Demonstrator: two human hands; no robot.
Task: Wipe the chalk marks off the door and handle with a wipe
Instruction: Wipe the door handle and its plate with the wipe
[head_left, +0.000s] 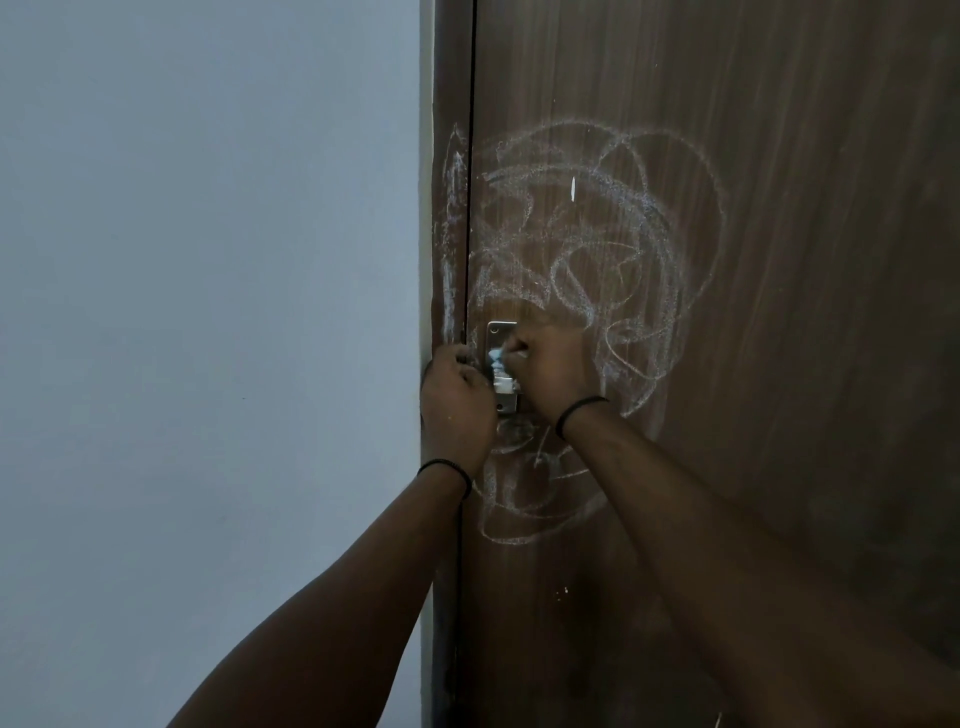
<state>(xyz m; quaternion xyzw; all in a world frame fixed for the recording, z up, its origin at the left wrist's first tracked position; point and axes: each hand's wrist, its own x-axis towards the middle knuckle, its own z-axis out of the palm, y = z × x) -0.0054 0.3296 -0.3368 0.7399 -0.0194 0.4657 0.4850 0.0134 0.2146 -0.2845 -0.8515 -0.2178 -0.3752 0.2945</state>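
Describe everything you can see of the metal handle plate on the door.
The handle plate is a shiny, silver-looking metal strip, upright on the brown door near its left edge. Its rounded top corner and lower end show; the middle is hidden by the hands. The right hand presses a white wipe against it; the left hand is curled beside it. Chalk marks surround it.

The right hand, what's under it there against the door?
Under the right hand a bit of white wipe shows, pressed on the metal handle plate. The handle's lever is covered by both hands, so it cannot be seen. Chalk marks ring the spot.
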